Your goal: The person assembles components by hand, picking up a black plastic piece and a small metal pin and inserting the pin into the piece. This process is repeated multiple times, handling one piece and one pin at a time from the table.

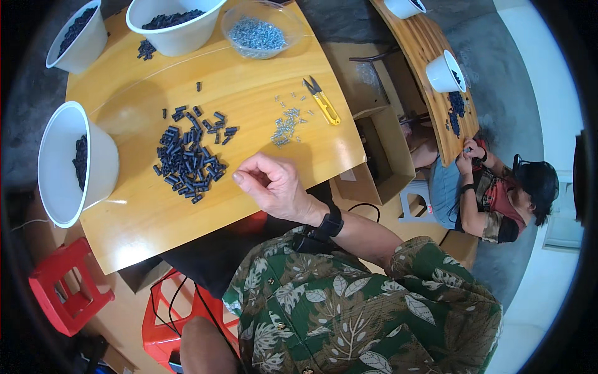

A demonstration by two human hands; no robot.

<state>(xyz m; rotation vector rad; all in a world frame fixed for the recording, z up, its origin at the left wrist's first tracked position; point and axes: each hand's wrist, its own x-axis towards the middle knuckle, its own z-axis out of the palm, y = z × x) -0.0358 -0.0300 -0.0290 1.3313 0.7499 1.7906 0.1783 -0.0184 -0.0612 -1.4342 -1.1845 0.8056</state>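
My right hand [274, 187] comes in from the right, a black band on its wrist, and hovers over the near edge of the yellow wooden table [131, 230]. Its thumb and forefinger are drawn together in a pinch; anything between them is too small or hidden to make out. Just left of the fingertips lies a pile of small black cylindrical parts [187, 159]. Beyond the hand, slightly right, small silver screws [285, 128] are scattered. Yellow-handled thread snips [324, 103] lie past them, blades apart. My left hand is out of view.
White tubs of black parts stand at the left [103, 162], far left [90, 47] and back [177, 37]. A clear bowl [274, 50] holds more screws. Cardboard boxes [389, 156] sit right of the table. Red stools [68, 287] stand below. A co-worker [486, 193] works at another table.
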